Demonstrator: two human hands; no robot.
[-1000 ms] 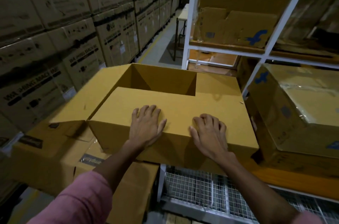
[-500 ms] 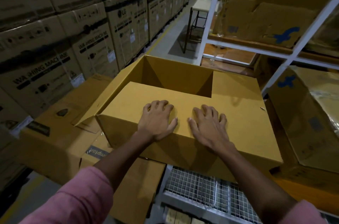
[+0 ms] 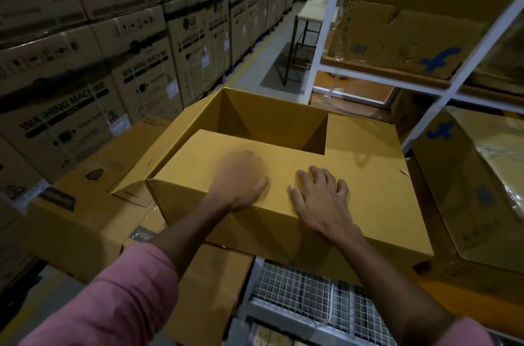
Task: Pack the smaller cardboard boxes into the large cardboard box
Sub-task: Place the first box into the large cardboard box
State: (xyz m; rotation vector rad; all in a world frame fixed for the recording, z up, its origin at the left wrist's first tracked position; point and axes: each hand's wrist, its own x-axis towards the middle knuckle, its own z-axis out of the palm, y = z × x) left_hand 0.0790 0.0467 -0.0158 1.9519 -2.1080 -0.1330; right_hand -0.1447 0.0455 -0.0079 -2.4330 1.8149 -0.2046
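Your left hand (image 3: 239,179) has slid slightly along the near flap (image 3: 278,172) of the large cardboard box (image 3: 365,164), motion-blurred, its grip unclear, while your right hand (image 3: 319,196) presses flat, fingers spread; the box sits atop stacked cartons (image 3: 85,204) beside the shelf rack (image 3: 442,96), so you seem to be folding flaps shut, and next the far left flap (image 3: 195,118) needs bringing over.

Tan large cardboard box (image 3: 368,184), pink sleeve (image 3: 119,300)

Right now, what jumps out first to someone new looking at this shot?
The large cardboard box at centre, its near flap folded down and both hands on it: the left hand is blurred, the right hand lies spread flat. A gap at the back shows its inside. On the left, a wall of stacked washing machine cartons; on the right, a white rack with worn boxes.
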